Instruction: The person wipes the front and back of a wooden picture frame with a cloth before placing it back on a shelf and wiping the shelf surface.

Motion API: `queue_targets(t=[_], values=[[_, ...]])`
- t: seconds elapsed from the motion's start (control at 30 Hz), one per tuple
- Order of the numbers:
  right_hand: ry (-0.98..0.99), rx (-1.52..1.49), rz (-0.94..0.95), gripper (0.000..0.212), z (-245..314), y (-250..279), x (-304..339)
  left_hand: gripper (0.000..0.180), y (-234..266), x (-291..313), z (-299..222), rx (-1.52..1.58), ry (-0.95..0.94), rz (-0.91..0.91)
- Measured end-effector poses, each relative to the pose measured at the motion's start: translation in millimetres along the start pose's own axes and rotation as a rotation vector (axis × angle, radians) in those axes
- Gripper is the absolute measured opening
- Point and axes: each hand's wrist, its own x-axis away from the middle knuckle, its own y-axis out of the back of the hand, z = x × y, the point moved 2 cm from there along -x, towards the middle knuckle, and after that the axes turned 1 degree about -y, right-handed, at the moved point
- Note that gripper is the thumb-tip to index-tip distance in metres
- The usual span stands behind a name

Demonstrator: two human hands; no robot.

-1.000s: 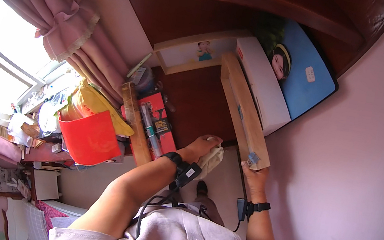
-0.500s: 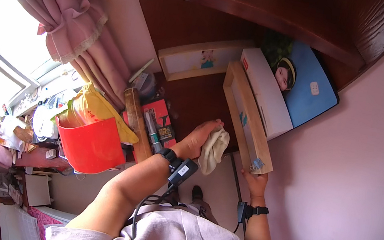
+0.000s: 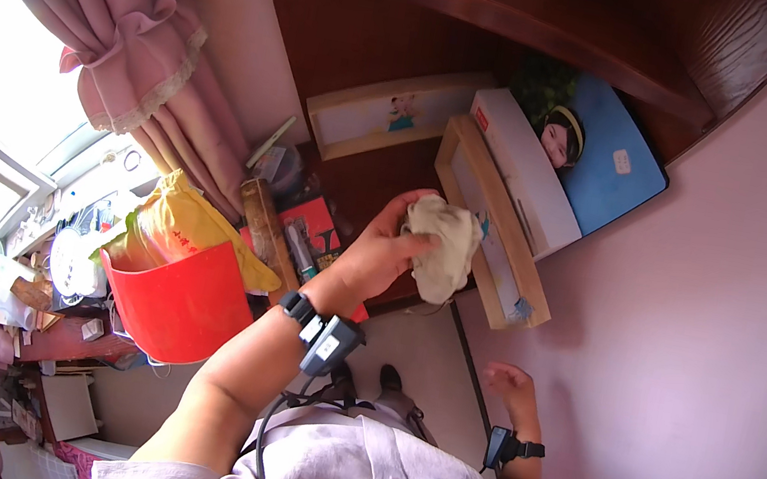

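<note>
My left hand [image 3: 390,246] grips a crumpled off-white cloth [image 3: 448,250], raised above the dark wooden desk top. Just beyond the cloth lies a shallow light-wood box frame [image 3: 499,259] with a white inside and a small blue tassel at its near end. My right hand [image 3: 514,391] hovers off that near end, touching nothing, its fingers loosely bent and apart. A similar wooden frame [image 3: 351,128] leans against the desk's back panel. Beside the nearer frame stands a white box [image 3: 526,177].
A blue laptop-like panel [image 3: 609,166] rests behind the white box, near the pink wall [image 3: 696,312]. Leftward are a red bin [image 3: 180,302] with a yellow bag [image 3: 170,214], a brown roll [image 3: 261,229] and a red box [image 3: 310,222]. A dark shelf [image 3: 504,6] hangs overhead.
My right hand has let go of the near end of the wooden frame and dropped back. My left hand has raised the cloth, which now spreads wider and partly covers the frame.
</note>
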Motion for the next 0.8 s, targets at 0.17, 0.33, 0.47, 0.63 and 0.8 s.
queue_targets(t=[0.17,0.33,0.47,0.63,0.8], values=[[0.230,-0.134,0.442,0.063,109.6,-80.8,44.3,0.056,-21.7,23.9,-19.9,-0.296,-0.071,0.256],[0.436,-0.746,0.506,0.070,161.3,-147.6,46.8,0.048,-32.8,35.8,-12.3,-0.634,-0.171,0.375],[0.444,-0.624,0.165,0.053,169.3,-160.6,33.6,0.069,-20.2,31.5,-21.2,-0.507,-0.142,0.486],[0.441,-0.698,0.071,0.044,179.5,-160.7,20.0,0.045,53.8,-29.5,-39.5,-0.041,-0.147,-0.163],[0.423,-0.548,0.122,0.045,189.4,-159.4,-0.8,0.032,139.2,-96.5,-57.0,0.403,-0.299,-0.642]])
